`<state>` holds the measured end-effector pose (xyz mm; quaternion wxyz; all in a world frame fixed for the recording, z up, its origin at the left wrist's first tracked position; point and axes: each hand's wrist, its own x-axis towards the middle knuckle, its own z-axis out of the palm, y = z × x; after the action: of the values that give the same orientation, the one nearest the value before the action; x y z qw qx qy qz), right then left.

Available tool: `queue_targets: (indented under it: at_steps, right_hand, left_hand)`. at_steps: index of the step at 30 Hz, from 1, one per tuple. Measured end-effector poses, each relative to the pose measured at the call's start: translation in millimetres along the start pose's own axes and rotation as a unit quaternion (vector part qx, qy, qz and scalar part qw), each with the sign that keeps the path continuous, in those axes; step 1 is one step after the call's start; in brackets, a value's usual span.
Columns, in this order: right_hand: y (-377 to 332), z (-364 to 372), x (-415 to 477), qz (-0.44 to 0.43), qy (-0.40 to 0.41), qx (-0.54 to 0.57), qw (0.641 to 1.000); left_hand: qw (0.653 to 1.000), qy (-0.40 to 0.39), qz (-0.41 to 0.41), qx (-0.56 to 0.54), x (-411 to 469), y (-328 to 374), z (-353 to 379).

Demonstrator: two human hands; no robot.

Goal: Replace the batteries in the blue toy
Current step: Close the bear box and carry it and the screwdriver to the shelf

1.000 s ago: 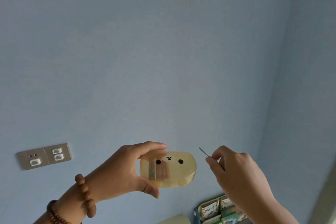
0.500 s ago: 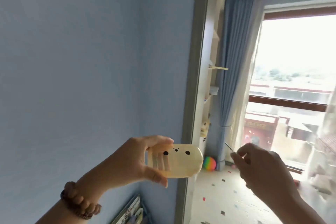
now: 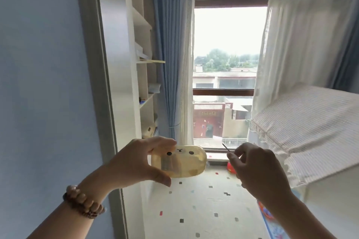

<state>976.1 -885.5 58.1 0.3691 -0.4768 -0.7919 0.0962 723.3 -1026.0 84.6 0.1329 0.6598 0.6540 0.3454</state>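
**Toy and tool held in mid-air, not yet touching**

- Left hand [image 3: 134, 163] is gripping the toy [image 3: 186, 163] at its left end, fingers over the top edge and thumb under the bottom edge. The toy is sitting lengthwise at chest height, over the floor [image 3: 204, 209] and in front of the window [image 3: 223, 44].
- The body is reading as pale translucent yellow here, not blue. The darker blocks showing through the shell are probably the battery bay.
- Right hand [image 3: 258, 169] is pinching a thin metal tool [image 3: 225, 146] between thumb and fingers. Its tip is pointing up and left, near the toy's right end but apart from it.

Risks, as I am judging them:
- The toy is being held by 1 end only. Pressing the tool in could lever it out of the grip and drop it.
- The tool is very thin. If it slips off smooth plastic, it is heading toward the left thumb or fingers.
- Any small screw or cover coming loose up here is falling onto a speckled floor, where it would be hard to find.
- Strong backlight from the window is likely making the fastener hard to see.

Writing: no brand, label or text is readable. The toy is showing only 2 black dot eyes and a small mouth mark.
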Motion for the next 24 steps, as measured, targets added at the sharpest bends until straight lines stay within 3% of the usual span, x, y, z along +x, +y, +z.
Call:
queue_targets:
  at_steps: [9, 24]
  right_hand:
    - [80, 60, 150, 0.008, -0.011, -0.008, 1.000]
    - [131, 237, 452, 0.017, -0.003, -0.034, 0.999]
  left_hand:
    - [1.000, -0.005, -0.002, 0.010, 183, -46, 28]
    - [0.999, -0.014, 0.021, -0.021, 503, -225, 13]
